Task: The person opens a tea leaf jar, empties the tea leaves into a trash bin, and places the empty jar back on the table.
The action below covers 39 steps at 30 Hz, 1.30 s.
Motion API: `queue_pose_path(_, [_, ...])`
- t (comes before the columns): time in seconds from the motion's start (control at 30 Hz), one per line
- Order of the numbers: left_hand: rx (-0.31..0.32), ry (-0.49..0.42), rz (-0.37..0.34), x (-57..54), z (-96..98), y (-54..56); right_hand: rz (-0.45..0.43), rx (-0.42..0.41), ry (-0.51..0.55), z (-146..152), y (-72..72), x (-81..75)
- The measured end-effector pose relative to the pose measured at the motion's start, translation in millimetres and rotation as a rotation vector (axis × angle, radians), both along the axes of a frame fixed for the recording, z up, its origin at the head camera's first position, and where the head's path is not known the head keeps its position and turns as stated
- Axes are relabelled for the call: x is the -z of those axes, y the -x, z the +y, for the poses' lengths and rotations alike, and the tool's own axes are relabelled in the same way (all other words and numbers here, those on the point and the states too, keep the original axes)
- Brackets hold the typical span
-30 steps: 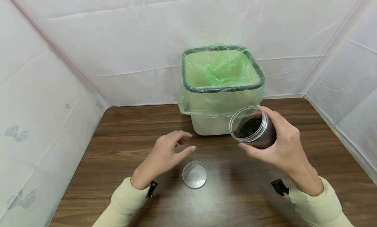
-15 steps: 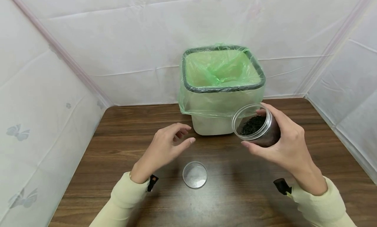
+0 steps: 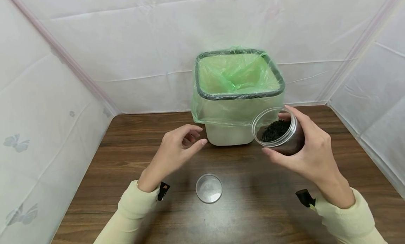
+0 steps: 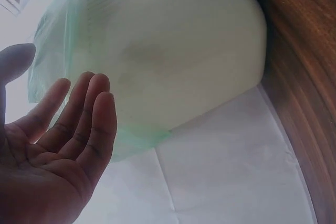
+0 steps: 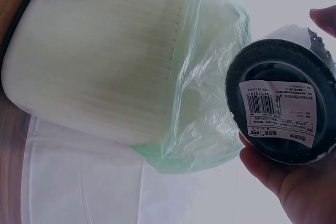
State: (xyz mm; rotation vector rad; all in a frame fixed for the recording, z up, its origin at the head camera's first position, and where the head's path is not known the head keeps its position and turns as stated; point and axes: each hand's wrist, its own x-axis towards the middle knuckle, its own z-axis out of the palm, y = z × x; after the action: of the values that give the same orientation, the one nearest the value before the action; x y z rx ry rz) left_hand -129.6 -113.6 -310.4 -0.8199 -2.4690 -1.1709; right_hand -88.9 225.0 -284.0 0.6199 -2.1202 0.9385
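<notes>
In the head view my right hand (image 3: 311, 151) grips a clear plastic jar (image 3: 289, 138), thumb on the near side and fingers round the far side. The jar is tilted, its uncovered mouth facing left and up, with dark, loose shreds (image 3: 276, 130) inside. Its underside with a printed barcode label (image 5: 278, 111) shows in the right wrist view. My left hand (image 3: 174, 151) hovers over the table holding nothing, fingers loosely bent and thumb apart. A round clear lid (image 3: 209, 188) lies on the table below it.
A pale bin (image 3: 229, 134) lined with a green plastic bag (image 3: 202, 110) stands at the back, just left of the jar. Its dark rim (image 3: 240, 96) holds the bag. White sheeting (image 3: 142, 43) walls the wooden table (image 3: 126, 156) on three sides.
My right hand has moved slightly right and away from me with the jar, still tilted. My left hand has shifted a little left and away from me. The lid and bin have stayed put.
</notes>
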Motion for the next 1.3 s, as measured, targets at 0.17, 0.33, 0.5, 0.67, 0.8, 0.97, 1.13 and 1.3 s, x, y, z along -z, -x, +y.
queue_pose_path(0.17, [0.001, -0.039, 0.006, -5.1, 0.2, 2.0, -0.008, -0.005, 0.028, 1.7, -0.2, -2.6])
queue_pose_path(0.33, [-0.006, -0.067, 0.004, -8.5, -0.6, 4.2, -0.007, -0.035, 0.052, 3.3, 1.1, -3.6])
queue_pose_path(0.5, [-0.013, -0.095, 0.004, -11.5, -0.7, 6.8, 0.001, -0.037, 0.065, 5.4, 2.9, -6.1])
queue_pose_path(0.67, [-0.014, -0.119, 0.007, -15.6, -0.3, 8.7, 0.004, -0.036, 0.076, 7.8, 4.2, -8.6])
queue_pose_path(0.8, [-0.014, -0.139, 0.016, -20.2, 0.6, 10.1, 0.008, -0.016, 0.074, 9.3, 4.9, -9.2])
queue_pose_path(0.97, [-0.019, -0.16, 0.039, -26.3, 2.4, 12.5, 0.001, 0.001, 0.083, 10.4, 5.4, -10.0])
queue_pose_path(1.13, [-0.017, -0.176, 0.05, -29.9, 4.0, 15.3, -0.005, 0.003, 0.105, 10.9, 6.5, -10.4])
queue_pose_path(1.3, [-0.029, -0.179, 0.048, -33.0, 5.0, 16.5, -0.024, -0.004, 0.121, 11.9, 6.4, -12.5])
